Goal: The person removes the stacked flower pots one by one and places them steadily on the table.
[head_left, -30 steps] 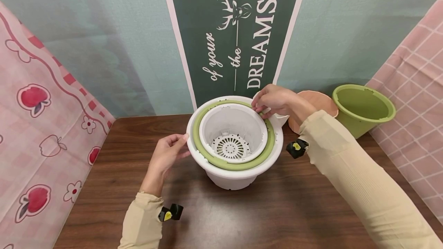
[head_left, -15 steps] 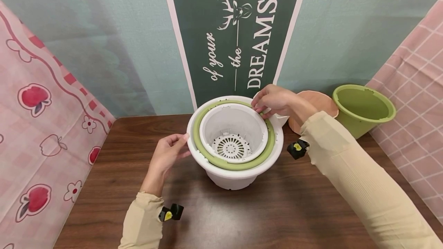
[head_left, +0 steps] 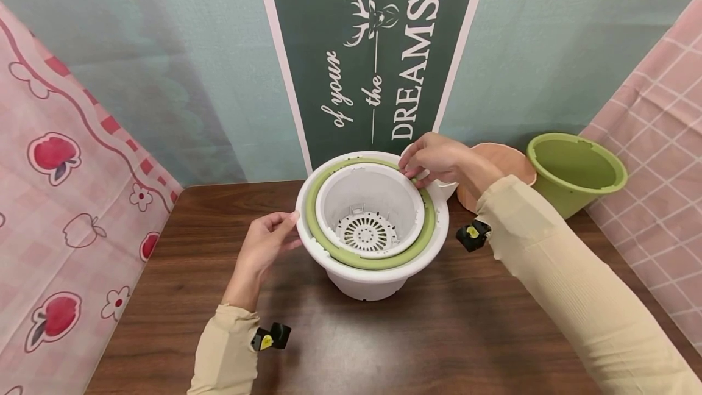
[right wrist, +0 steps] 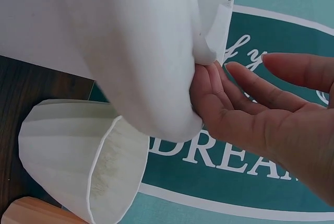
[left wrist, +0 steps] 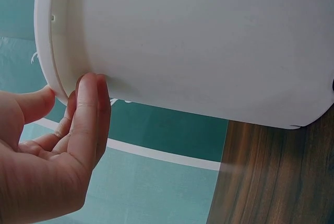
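Observation:
A large white plant pot (head_left: 366, 282) stands on the table with a green pot (head_left: 378, 263) nested in it. Innermost is a smaller white pot (head_left: 351, 191) with a slotted round base. My left hand (head_left: 269, 239) pinches the outer pot's rim at its left side; in the left wrist view the thumb (left wrist: 39, 104) lies at the rim and the fingers (left wrist: 88, 109) go under it. At the back right, my right hand (head_left: 436, 157) touches the nested rims with bent fingers (right wrist: 229, 114), its thumb held apart. Some right fingertips are hidden behind white plastic.
A white spout (head_left: 443, 189) juts from the outer pot's right side. Behind the right forearm are a peach-coloured pot (head_left: 510, 160) and an upright green pot (head_left: 573, 191). The right wrist view shows a pale faceted pot (right wrist: 68, 145) on its side. Printed cloths (head_left: 181, 78) surround the table (head_left: 340, 346).

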`<state>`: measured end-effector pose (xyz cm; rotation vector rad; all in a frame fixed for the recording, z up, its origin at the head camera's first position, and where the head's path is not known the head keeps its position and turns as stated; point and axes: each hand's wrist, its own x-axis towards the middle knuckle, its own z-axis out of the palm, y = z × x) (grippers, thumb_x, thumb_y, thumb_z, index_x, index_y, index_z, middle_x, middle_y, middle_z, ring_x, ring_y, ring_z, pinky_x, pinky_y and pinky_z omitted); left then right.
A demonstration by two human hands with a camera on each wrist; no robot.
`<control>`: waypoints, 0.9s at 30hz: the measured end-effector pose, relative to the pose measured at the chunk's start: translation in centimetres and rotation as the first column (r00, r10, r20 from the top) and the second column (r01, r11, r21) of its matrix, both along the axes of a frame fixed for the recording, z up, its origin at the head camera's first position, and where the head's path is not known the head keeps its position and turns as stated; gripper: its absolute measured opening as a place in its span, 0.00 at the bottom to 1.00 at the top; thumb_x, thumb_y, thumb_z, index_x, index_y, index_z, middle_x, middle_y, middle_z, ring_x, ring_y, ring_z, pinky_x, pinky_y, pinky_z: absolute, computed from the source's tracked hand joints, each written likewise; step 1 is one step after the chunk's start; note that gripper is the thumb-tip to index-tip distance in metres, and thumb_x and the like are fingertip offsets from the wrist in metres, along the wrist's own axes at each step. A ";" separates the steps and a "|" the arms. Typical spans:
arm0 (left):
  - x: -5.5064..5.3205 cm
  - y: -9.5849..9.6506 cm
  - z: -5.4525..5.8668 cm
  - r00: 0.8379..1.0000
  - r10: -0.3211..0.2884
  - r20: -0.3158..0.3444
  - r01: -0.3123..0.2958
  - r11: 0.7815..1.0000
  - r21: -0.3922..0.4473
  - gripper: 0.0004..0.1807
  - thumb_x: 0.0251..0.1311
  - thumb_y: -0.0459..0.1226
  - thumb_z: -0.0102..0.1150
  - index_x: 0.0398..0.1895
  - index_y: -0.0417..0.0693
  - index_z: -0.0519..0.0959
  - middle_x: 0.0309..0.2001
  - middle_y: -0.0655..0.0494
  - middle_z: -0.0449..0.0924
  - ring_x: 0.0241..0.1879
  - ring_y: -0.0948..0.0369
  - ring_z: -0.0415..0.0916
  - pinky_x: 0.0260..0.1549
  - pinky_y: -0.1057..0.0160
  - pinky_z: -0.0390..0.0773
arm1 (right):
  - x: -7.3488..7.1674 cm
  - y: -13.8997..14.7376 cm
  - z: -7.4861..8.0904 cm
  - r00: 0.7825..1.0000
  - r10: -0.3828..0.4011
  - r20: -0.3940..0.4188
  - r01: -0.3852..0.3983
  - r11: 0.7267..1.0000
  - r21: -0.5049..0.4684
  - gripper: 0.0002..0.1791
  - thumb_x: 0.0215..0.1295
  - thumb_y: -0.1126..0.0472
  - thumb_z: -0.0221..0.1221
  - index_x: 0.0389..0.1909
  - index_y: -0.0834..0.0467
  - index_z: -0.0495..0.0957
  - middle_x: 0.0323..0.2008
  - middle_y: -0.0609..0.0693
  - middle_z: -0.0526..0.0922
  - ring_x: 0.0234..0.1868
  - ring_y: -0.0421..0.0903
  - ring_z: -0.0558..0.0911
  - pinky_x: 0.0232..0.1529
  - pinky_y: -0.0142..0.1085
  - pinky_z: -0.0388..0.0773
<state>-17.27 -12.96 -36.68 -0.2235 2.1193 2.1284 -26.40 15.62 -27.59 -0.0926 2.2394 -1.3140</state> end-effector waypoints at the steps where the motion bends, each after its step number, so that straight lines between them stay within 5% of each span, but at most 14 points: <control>1: 0.0 0.0 0.0 1.000 0.000 -0.001 0.000 1.000 0.000 0.16 0.65 0.35 0.50 0.43 0.24 0.71 0.33 0.49 0.76 0.31 0.65 0.77 0.35 0.65 0.81 | 0.0 0.0 0.0 1.000 0.000 0.001 0.000 1.000 0.001 0.15 0.62 0.76 0.43 0.48 0.77 0.66 0.36 0.60 0.72 0.31 0.47 0.73 0.35 0.38 0.79; 27: 0.2 0.0 -0.1 1.000 0.004 -0.014 -0.003 1.000 0.014 0.15 0.64 0.33 0.51 0.42 0.25 0.71 0.32 0.49 0.77 0.32 0.63 0.77 0.35 0.63 0.82 | 0.1 0.6 -0.4 1.000 0.016 0.009 -0.015 0.997 -0.078 0.15 0.63 0.76 0.45 0.51 0.77 0.64 0.36 0.57 0.73 0.34 0.46 0.74 0.35 0.35 0.78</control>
